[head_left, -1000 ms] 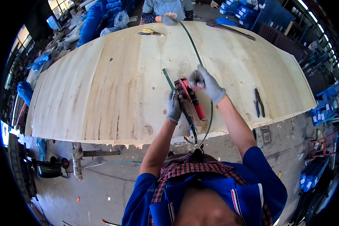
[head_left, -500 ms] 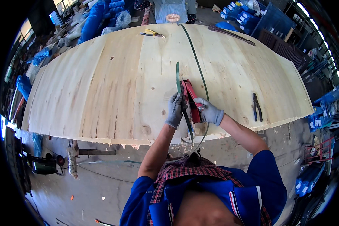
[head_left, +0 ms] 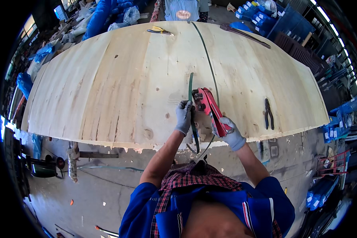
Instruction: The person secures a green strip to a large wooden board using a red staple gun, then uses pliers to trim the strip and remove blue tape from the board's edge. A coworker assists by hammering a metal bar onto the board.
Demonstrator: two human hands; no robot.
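My left hand (head_left: 184, 117), in a grey glove, pinches a green strap (head_left: 190, 86) near its free end. Part of that strap hangs down below the fingers toward the table's near edge. My right hand (head_left: 231, 134), gloved too, is closed round the handles of a red strapping tool (head_left: 211, 106). The tool's head, with dark rollers, points away from me and lies just right of the strap; whether they touch I cannot tell. Farther along, the green strap (head_left: 205, 51) runs across the pale plywood sheet (head_left: 131, 99) from its far edge to its near edge.
Black-handled pliers (head_left: 269, 114) lie on the plywood at the right. Yellow-handled pliers (head_left: 159, 30) and a long dark metal tool (head_left: 245, 36) lie near its far edge. A person (head_left: 182, 10) stands beyond that edge. Blue wrapped bundles (head_left: 101, 20) are piled at the far left.
The strapping tool has come away from the strap and turned, its handles swinging right and nearer with my right hand. My left hand still pinches the strap, whose free end leans slightly right.
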